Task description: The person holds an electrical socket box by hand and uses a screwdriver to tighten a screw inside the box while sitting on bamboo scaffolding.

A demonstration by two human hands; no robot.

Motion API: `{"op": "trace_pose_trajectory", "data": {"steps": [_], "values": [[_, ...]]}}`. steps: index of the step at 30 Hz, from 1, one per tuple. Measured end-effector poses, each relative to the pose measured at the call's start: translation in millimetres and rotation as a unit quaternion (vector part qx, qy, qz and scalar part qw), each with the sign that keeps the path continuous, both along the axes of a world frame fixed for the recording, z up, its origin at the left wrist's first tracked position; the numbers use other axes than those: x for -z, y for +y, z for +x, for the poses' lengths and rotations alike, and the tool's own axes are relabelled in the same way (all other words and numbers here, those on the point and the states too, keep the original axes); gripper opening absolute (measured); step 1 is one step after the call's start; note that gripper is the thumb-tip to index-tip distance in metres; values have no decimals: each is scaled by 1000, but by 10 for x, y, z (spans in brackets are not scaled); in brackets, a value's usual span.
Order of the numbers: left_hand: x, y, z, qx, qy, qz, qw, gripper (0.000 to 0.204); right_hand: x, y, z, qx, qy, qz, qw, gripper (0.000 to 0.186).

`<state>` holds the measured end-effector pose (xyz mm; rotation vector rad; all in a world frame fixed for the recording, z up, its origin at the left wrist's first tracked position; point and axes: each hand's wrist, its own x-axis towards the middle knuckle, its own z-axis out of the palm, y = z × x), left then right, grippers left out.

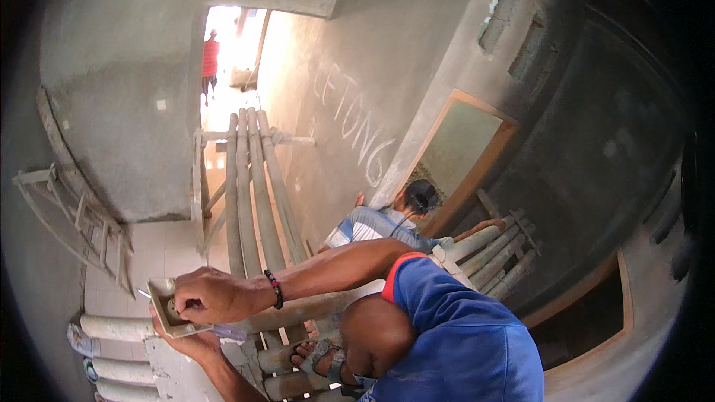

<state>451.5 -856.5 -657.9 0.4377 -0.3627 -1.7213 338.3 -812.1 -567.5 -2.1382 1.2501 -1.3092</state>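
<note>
My left hand (pixel 179 339) grips a small cream rectangular box (pixel 161 289) from underneath, low left of centre. My right hand (pixel 211 295), a bead bracelet on its wrist, reaches into it with curled fingers; what they hold is too small to make out. A thin white piece juts from the box's left side. A translucent purplish item (pixel 229 333) shows just below the right hand, partly hidden. My bent knee (pixel 376 327) and sandalled foot (pixel 316 357) are beside my hands, over the bamboo poles.
A co-worker (pixel 365 227) in cap and striped shirt is by the wall ahead. Bamboo scaffold poles (pixel 252 186) run toward a bright doorway, where a person (pixel 211 59) in red stands. A wooden frame (pixel 74 216) leans left. More poles (pixel 499 253) and framed openings (pixel 454 160) are right.
</note>
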Motion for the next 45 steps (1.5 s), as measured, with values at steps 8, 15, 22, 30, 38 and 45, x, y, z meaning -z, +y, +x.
{"op": "trace_pose_trajectory", "data": {"steps": [8,15,22,30,38,45], "values": [[-166,139,78,14,-2,32,999,45,-87,14,26,-66,61,-53,995,7],[-206,61,135,65,17,25,997,47,-27,-227,-99,-133,192,-116,965,9],[-285,180,-76,124,57,28,990,35,-191,-9,-293,-55,320,-96,941,12],[-394,140,206,149,74,34,985,27,-252,-66,-42,-86,295,-115,944,21],[-254,104,78,172,78,29,982,34,-226,-75,-164,-90,317,-139,934,22],[-447,131,107,169,69,45,982,30,-251,-100,-185,-98,312,-146,934,22]]}}
